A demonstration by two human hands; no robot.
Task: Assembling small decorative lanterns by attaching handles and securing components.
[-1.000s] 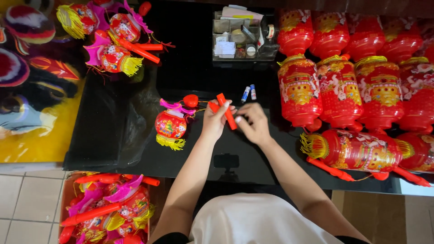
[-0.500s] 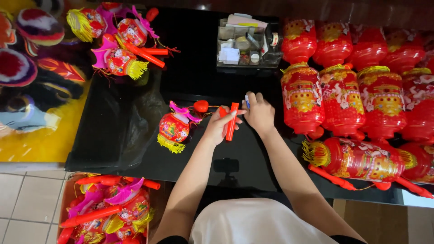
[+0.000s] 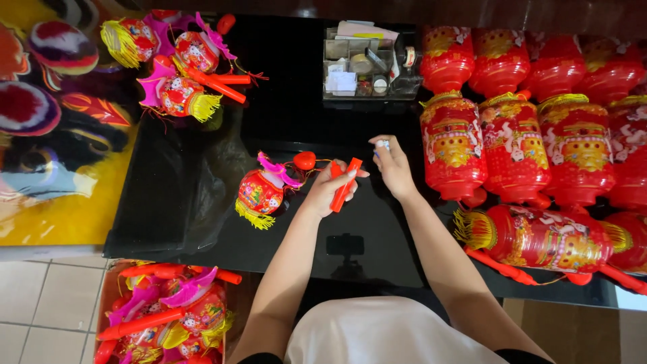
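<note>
**Lantern handle in hand, small items being picked up**

Gripping a red plastic handle stick [image 3: 345, 183] in the left hand [image 3: 330, 192], fingers curled closed round it, above the black table [image 3: 283, 135]. Pinching small batteries [image 3: 382, 144], apparently, in the right hand [image 3: 394, 168], fingertips closed on them. Lying just left of the stick: a small red lantern [image 3: 261, 192], joined by a string. Judged step: fitting the handle. Calling next for aligning the small items with the handle's open end.
</note>
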